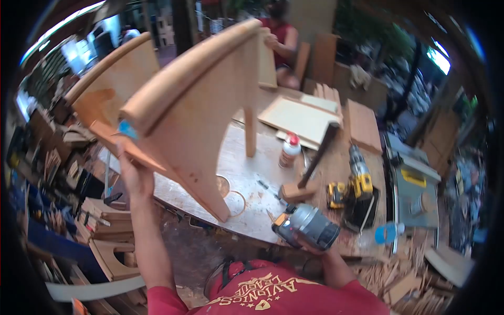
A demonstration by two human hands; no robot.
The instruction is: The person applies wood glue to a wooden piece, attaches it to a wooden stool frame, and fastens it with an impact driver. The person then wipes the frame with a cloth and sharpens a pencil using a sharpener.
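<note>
A curved wooden frame [194, 105] with rounded top rails stands tilted on the metal-topped workbench [252, 202]. My left hand [136, 176] is closed on its lower rail at the left, beside a blue patch on the wood. In my right hand [310, 245] is a grey and black power tool [310, 226], held over the bench's near edge, apart from the frame; the hand is mostly hidden beneath it. A wooden mallet [299, 190] lies just beyond the tool, its dark handle pointing up. A white bottle with a red cap [290, 149] stands between frame and mallet.
A yellow drill [359, 176] and a water bottle [386, 233] are on the right, near a table saw [417, 194]. Pale panels [299, 118] lie at the back, where another person [286, 44] holds a board. Wood pieces [107, 226] are stacked at left.
</note>
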